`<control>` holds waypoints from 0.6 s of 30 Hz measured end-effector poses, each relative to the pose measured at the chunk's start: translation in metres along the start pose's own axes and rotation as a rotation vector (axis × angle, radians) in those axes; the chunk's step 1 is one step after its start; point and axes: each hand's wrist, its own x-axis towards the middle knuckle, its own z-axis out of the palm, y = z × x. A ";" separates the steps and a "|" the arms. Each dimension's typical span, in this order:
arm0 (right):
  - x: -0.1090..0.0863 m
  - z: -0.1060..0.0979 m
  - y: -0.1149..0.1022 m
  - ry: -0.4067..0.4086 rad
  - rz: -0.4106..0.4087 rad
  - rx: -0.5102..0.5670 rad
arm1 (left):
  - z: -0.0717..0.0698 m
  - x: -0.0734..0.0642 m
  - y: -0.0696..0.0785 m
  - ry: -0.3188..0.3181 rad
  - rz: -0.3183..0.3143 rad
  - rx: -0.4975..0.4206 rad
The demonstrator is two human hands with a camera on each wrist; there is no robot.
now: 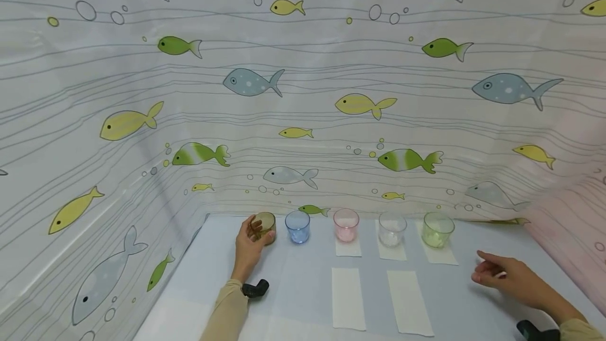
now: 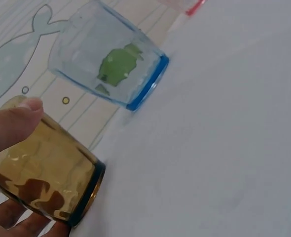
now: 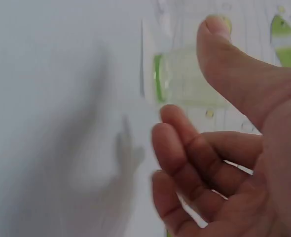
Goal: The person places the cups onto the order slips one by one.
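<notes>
At the back left of the table, my left hand (image 1: 248, 250) grips an amber glass (image 1: 268, 226). In the left wrist view, the thumb lies along one side of the amber glass (image 2: 47, 170) and the fingers wrap the other. Just right of it stands a blue glass (image 1: 297, 228). Further along the same row are a pink glass (image 1: 346, 228), a colourless glass (image 1: 392, 231) and a green glass (image 1: 437, 231). My right hand (image 1: 518, 280) hovers at the right, fingers loosely bent and holding nothing; the green glass is nearest to it.
Two white paper strips (image 1: 348, 299) lie in front of the row. Similar strips (image 1: 348, 250) lie under the pink, colourless and green glasses. A white sheet (image 1: 293, 304) covers the table. Fish-patterned curtain walls (image 1: 312, 78) rise behind it and at both sides.
</notes>
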 end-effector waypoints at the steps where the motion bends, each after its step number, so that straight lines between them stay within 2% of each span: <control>1: -0.004 0.004 -0.006 0.043 -0.022 -0.004 | -0.002 0.000 0.000 -0.014 0.002 -0.004; 4: -0.011 0.018 -0.025 0.152 -0.101 0.019 | -0.008 0.000 0.001 -0.079 0.010 -0.024; 7: -0.012 0.037 -0.045 0.208 -0.188 0.085 | -0.015 -0.001 0.003 -0.166 0.009 -0.045; 10: -0.008 0.058 -0.068 0.223 -0.295 0.181 | -0.021 -0.002 0.005 -0.247 0.003 -0.067; 13: -0.002 0.081 -0.095 0.219 -0.364 0.263 | -0.026 -0.005 0.007 -0.308 0.010 -0.074; 16: 0.005 0.103 -0.121 0.196 -0.414 0.282 | -0.030 -0.008 0.007 -0.357 0.013 -0.062; 18: 0.009 0.114 -0.136 0.172 -0.425 0.246 | -0.032 -0.010 0.007 -0.385 0.017 -0.046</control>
